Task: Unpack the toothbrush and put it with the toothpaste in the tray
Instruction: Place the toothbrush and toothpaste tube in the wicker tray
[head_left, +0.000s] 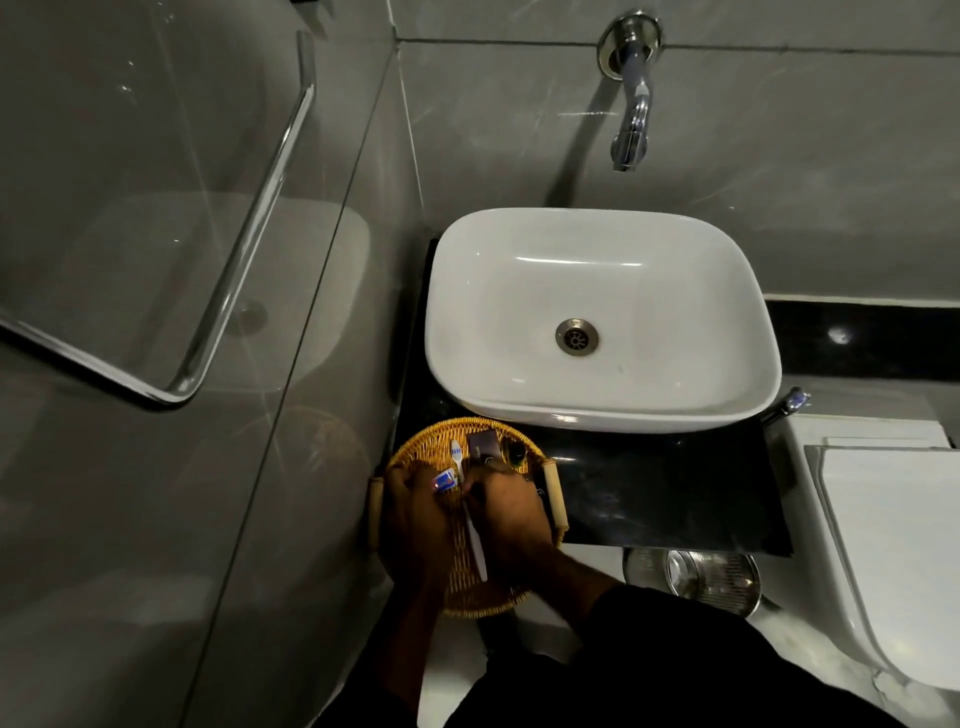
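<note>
Status: near the end, by the look of it. The toothbrush (470, 514) is out of its wrapper, bare and white, lying over the tray (467, 431) with its bristled head toward the sink (602, 317) and its handle toward you. The toothpaste (444, 480), a small tube or box in blue, white and red, sits at the tray's centre just left of the brush. What is left: let go of both and draw your hands clear.

Left hand (415, 525): curled over the near left of the tray, fingertips at the toothpaste; whether you grip it or only rest on it, you cannot tell from this angle.

Right hand (511, 512): fingers closed around the brush's shaft about midway.

Tray: round, woven wicker, honey-yellow, open weave, a pale cylindrical handle (555, 493) on the right rim. It sits at the near left corner of the tabletop (675, 493), partly overhanging the edge.

Other contents: a dark rectangular packet (480, 447) and a small dark object (515, 451) at the far side, too dim to identify.

Tabletop: black, polished, reflective stone. Sink: white glazed ceramic, rounded rectangle, metal drain. Tap (631, 98): chrome, wall-mounted.
</note>
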